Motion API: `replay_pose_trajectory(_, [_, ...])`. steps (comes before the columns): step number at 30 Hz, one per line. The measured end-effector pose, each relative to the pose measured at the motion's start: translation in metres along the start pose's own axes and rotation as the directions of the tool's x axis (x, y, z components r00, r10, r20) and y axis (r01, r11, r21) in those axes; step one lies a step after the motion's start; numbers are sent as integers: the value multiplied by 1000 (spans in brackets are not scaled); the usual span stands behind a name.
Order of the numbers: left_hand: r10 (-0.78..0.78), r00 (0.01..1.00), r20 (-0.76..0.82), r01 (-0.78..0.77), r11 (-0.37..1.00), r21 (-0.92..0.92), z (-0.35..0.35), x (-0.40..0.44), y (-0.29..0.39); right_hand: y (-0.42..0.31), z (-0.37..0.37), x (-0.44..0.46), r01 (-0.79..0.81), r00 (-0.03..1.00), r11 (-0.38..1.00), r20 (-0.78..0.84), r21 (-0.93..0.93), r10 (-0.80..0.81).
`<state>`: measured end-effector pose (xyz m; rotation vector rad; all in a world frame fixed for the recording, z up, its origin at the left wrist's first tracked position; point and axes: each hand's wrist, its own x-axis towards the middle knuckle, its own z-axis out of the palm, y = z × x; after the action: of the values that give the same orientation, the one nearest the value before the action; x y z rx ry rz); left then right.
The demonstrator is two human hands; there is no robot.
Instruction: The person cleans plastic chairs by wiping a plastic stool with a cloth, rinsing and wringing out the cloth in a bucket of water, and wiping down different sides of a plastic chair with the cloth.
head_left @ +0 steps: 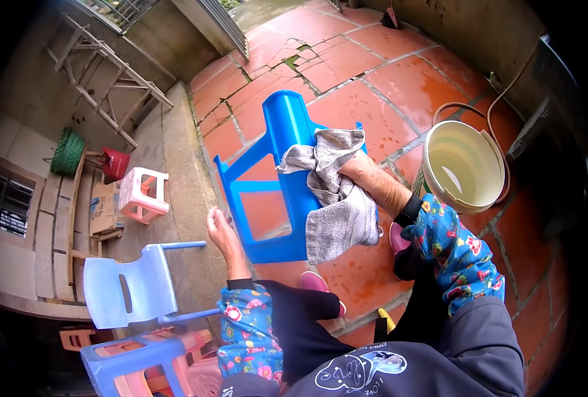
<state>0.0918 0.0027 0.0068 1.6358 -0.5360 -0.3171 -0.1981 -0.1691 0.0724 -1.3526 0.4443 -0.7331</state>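
A blue plastic chair (297,218) stands tilted in front of me, its frame and openings facing my lap. My right hand (355,165) grips a grey cloth (340,228) and presses it against the chair's side; folds of the cloth hide most of its fingers. Part of the cloth hangs down over the blue plastic. Close along the chair's left edge is my left hand (222,233), its fingers stretched out and nothing visible in them. Whether it touches the chair, I cannot tell.
A bucket of water (462,165) stands at right beside a hose (489,119). To the left are a light-blue chair (132,284), stacked chairs (141,360), a pink-white stool (143,195), a cardboard box (106,208) and a green basket (67,151). Red tiles (400,79) are wet and cracked.
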Motion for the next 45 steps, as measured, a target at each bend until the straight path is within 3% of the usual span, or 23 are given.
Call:
replay_pose_trajectory(1, [109,994,-31,-109,994,4,19,-13,19,-4,6,0,-13,1000,999,0,45,13])
replay_pose_trajectory(3, [208,950,232,-207,978,-28,51,-34,31,-8,19,-3,-55,999,991,7,126,54])
replay_pose_trajectory(4, [92,872,480,-1,982,-188,62,-34,25,1,21,2,-81,996,995,33,64,79])
replay_pose_trajectory(7, [-107,868,485,320,867,-382,106,-45,7,15,29,4,21,997,974,73,-224,-5])
replay_pose_trajectory(8, [-162,815,557,427,817,-388,106,-45,14,23,26,5,13,999,985,38,-173,-6])
replay_pose_trajectory(9, [-203,750,630,527,759,-383,106,-49,42,23,17,14,-15,993,979,113,-203,38])
replay_pose_trajectory(11, [-125,755,643,463,796,-389,107,-45,43,7,14,9,-51,998,974,33,-223,60])
replay_pose_trajectory(13, [-99,766,635,442,799,-409,108,-44,40,12,0,12,32,994,931,-85,-364,-67])
replay_pose_trajectory(15, [-122,790,601,448,785,-428,106,-43,37,8,-20,16,26,993,971,-104,-238,-52])
replay_pose_trajectory(18, [-137,828,544,367,865,-341,100,-43,39,-17,-33,20,157,944,966,-255,-207,-208])
replay_pose_trajectory(21, [-103,843,528,254,942,-220,100,-45,40,-27,-34,25,205,890,877,-289,-435,-352])
replay_pose_trajectory(23, [-103,817,567,181,980,-83,98,-50,47,-4,-32,41,183,868,863,-334,-471,-367])
replay_pose_trajectory(25, [-54,831,554,171,972,-162,102,-56,43,8,-25,49,24,898,824,-349,-567,-267])
replay_pose_trajectory(28, [-36,782,622,212,954,-211,96,-61,49,31,-13,59,-43,906,817,-367,-575,-211])
replay_pose_trajectory(31, [-50,776,628,231,950,-210,90,-63,61,31,-17,60,47,951,941,-273,-334,-145])
replay_pose_trajectory(32, [-59,794,605,238,946,-220,92,-69,66,30,-17,59,10,961,963,-262,-270,-83])
replay_pose_trajectory(35, [-8,791,611,156,969,-189,86,-64,55,25,-15,64,9,951,903,-275,-429,-140])
replay_pose_trajectory(36, [20,780,625,113,978,-173,84,-64,52,27,-11,66,-9,915,807,-331,-590,-232])
replay_pose_trajectory(39, [39,812,582,103,973,-209,86,-73,55,22,-7,64,4,946,913,-295,-407,-136])
replay_pose_trajectory(42, [63,822,566,120,952,-280,86,-75,64,14,-3,57,-81,970,983,-239,-164,40])
replay_pose_trajectory(45, [18,803,596,181,945,-272,81,-72,65,14,-1,59,-68,971,984,-239,-167,26])
